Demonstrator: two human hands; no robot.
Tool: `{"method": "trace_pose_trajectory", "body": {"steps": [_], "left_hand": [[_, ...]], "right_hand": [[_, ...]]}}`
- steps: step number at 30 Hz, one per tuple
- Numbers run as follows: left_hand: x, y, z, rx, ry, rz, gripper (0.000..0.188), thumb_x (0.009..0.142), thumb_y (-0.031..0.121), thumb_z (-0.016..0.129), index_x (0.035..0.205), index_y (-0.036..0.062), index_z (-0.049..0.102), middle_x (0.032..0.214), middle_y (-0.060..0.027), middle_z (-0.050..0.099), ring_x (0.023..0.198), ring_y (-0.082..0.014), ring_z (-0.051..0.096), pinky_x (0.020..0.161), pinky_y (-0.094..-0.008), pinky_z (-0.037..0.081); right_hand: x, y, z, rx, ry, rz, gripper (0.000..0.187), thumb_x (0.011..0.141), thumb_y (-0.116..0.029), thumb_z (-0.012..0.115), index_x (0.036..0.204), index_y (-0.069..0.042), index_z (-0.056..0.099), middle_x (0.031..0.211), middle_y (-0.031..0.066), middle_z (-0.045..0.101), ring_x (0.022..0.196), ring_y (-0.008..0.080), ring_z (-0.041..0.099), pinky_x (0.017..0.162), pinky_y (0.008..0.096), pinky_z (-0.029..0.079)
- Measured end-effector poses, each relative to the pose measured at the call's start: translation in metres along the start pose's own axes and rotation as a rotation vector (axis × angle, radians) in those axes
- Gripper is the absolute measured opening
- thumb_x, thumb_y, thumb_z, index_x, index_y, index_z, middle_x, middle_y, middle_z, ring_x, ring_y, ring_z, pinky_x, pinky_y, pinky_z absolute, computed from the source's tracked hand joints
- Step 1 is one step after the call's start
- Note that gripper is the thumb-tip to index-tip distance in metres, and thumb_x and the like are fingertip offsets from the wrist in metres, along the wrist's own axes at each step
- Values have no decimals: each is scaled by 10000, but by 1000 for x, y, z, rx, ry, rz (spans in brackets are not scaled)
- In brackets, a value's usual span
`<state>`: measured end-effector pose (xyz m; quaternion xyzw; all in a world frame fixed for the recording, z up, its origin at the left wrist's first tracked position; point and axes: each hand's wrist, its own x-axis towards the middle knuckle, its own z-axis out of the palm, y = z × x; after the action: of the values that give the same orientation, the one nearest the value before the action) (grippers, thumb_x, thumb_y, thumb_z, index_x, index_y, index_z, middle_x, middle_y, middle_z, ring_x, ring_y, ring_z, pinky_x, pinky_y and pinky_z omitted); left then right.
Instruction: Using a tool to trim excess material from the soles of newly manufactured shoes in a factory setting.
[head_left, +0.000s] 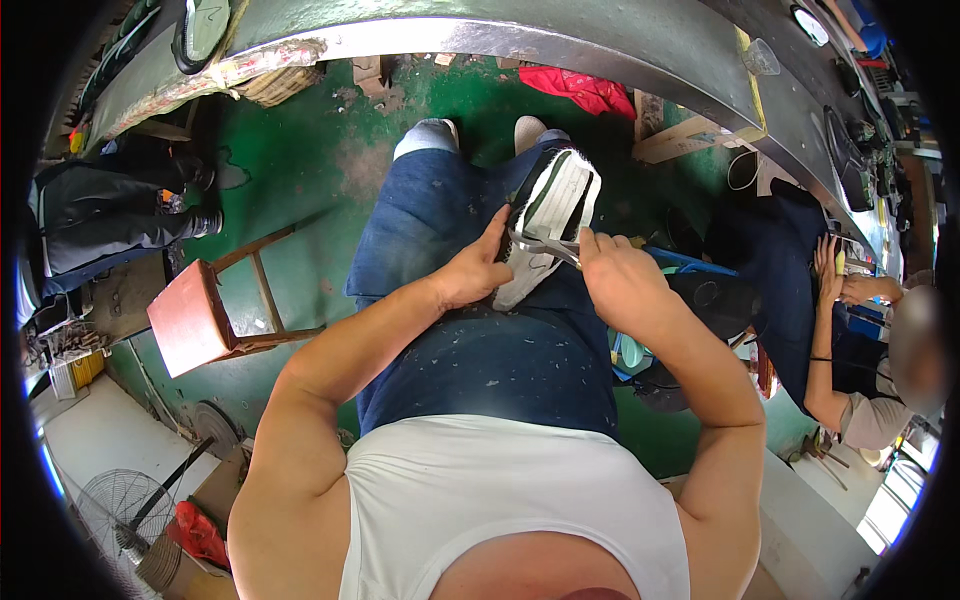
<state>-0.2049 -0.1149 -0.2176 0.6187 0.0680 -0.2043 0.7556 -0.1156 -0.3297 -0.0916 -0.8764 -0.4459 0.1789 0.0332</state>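
Note:
Across my lap lies a shoe upper (pixel 568 190), its white underside turned up and a dark edge showing along its left side. My left hand (pixel 474 268) grips its left edge, the fingers partly hidden beneath it. In my right hand (pixel 620 280) is a metal hand tool (pixel 545 243) that looks like pincers. The tool's metal head lies over the middle of the upper, close to my left fingers. I cannot make out whether its jaws are pinching the edge. Both forearms bend inward over my blue trousers (pixel 408 220).
A metal-edged bench (pixel 480 38) runs across the front, with a red cloth (pixel 578 90) under it. Left stands a reddish wooden stool (pixel 192 318); behind it is a fan (pixel 125 515). At right a co-worker (pixel 835 340) works by the bench. Someone's dark-trousered legs (pixel 115 205) show at far left.

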Motion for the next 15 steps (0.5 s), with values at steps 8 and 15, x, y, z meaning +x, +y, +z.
{"method": "trace_pose_trajectory", "body": {"steps": [8, 15], "left_hand": [[20, 11, 6, -637, 390, -316, 714, 1067, 567, 280, 1553, 46, 332, 1560, -102, 406, 1377, -227, 434, 1145, -370, 356], [45, -40, -18, -3, 608, -107, 594, 1094, 423, 307, 1369, -41, 557, 1265, -204, 650, 1163, -272, 604, 1027, -364, 452]], "right_hand": [[30, 3, 23, 305, -343, 7, 279, 904, -208, 642, 1014, 42, 583, 892, 264, 670, 875, 461, 645, 786, 528, 502], [27, -5, 48, 712, -276, 122, 286, 894, -163, 627, 1082, 38, 553, 977, 266, 655, 913, 468, 632, 845, 521, 498]]}}
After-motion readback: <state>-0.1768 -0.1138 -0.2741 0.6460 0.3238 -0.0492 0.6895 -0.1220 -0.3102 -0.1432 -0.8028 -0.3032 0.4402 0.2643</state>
